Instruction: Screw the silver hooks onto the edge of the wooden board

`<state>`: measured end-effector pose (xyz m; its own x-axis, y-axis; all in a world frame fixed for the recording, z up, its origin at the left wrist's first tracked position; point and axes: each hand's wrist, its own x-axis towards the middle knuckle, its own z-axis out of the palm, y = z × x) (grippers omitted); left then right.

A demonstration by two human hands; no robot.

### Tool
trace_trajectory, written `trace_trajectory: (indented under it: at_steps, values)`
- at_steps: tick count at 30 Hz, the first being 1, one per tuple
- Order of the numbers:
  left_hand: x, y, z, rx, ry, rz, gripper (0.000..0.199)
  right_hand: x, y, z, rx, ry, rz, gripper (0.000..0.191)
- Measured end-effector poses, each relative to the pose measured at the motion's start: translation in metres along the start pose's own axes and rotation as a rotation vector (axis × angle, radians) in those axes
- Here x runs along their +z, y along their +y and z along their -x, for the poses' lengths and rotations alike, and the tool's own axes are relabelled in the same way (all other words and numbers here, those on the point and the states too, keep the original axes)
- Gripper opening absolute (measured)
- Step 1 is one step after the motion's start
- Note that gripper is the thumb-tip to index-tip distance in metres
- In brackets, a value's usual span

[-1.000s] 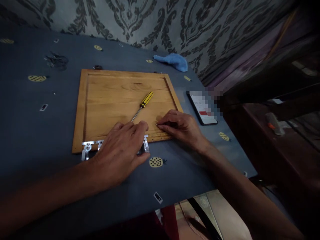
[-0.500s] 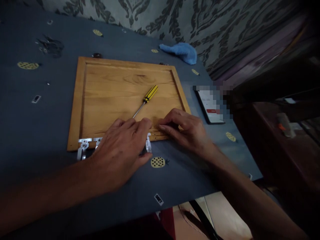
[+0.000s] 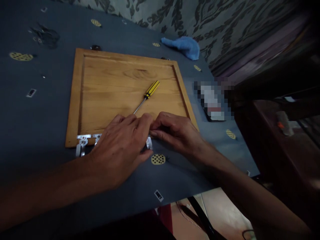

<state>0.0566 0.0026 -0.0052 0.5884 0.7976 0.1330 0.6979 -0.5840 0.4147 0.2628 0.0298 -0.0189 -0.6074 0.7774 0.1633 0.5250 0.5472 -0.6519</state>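
Note:
A framed wooden panel [image 3: 130,90] lies flat on the table. Metal hinges [image 3: 82,141] sit along its near edge, with screws in the leftmost one. My left hand [image 3: 122,143] curls over that edge and grips another hinge [image 3: 149,142], whose right end shows between forefinger and thumb. Right beside it, my right hand [image 3: 175,133] is closed in a pinch at the hinge's right end; whatever its fingertips hold is hidden. A yellow and black screwdriver [image 3: 152,89] rests on the panel, its shaft tip close to my left fingers.
A blue cloth [image 3: 183,46] lies at the back by the patterned wall. To the panel's right is a phone [image 3: 210,103], partly pixelated. Dark metal pieces [image 3: 45,35] lie far left on the table [image 3: 32,133]. A small dark object [image 3: 96,47] touches the panel's back edge.
My right hand has moved left along the panel's near edge, up to the hinge under my left hand. The left hand keeps its hold. The view has shifted slightly.

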Motion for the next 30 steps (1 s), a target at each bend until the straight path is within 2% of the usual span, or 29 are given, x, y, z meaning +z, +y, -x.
trace_trajectory:
  at_steps: [10,16,23,27,30]
  values:
    - [-0.001,0.001,-0.003,-0.026,-0.025,0.022,0.041,0.0,-0.005,-0.004,0.067,-0.003,-0.025,0.015]
    - [-0.001,0.0,-0.002,-0.033,-0.029,0.028,0.042,0.004,-0.007,-0.005,0.039,0.008,0.044,0.021]
    - [-0.001,0.001,-0.003,-0.067,-0.059,0.03,0.043,0.01,-0.011,-0.003,0.004,0.121,0.044,0.027]
    - [0.0,0.0,-0.003,-0.066,-0.045,0.024,0.045,0.01,-0.013,0.004,0.079,0.198,-0.001,0.021]
    - [0.0,-0.001,-0.002,-0.07,-0.044,0.021,0.047,0.009,-0.012,0.009,0.029,0.215,0.006,0.012]
